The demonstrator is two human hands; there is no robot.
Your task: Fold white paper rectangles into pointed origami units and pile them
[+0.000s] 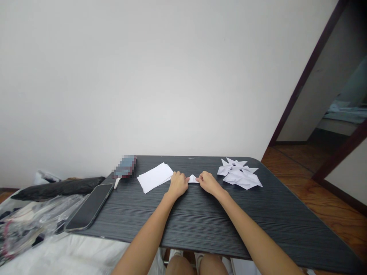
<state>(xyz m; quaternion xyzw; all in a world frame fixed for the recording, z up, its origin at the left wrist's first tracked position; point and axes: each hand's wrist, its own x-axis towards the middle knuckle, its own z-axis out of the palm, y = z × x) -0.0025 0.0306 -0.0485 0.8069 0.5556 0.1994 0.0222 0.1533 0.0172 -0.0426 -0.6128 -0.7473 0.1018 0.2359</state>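
A small piece of folded white paper (193, 178) lies on the dark table, its visible part shaped like a low triangle with a point at the top. My left hand (179, 185) grips its left end, thumb and fingers pressed together. On the right end, my right hand (208, 182) pinches the paper in the same way. The outer ends are hidden under my fingers. Just left of my left hand is a stack of white paper sheets (155, 178). Several folded white paper shapes (242, 177) with pointed tips sit in a group to the right of my right hand.
A dark-screened phone (89, 208) lies at the table's left edge. Behind it are a blurred-out blue and red item (125, 166) and a thin white object (117, 183). Clear plastic bags (54, 214) lie left of the table (200, 217). A wall stands behind, a doorway right.
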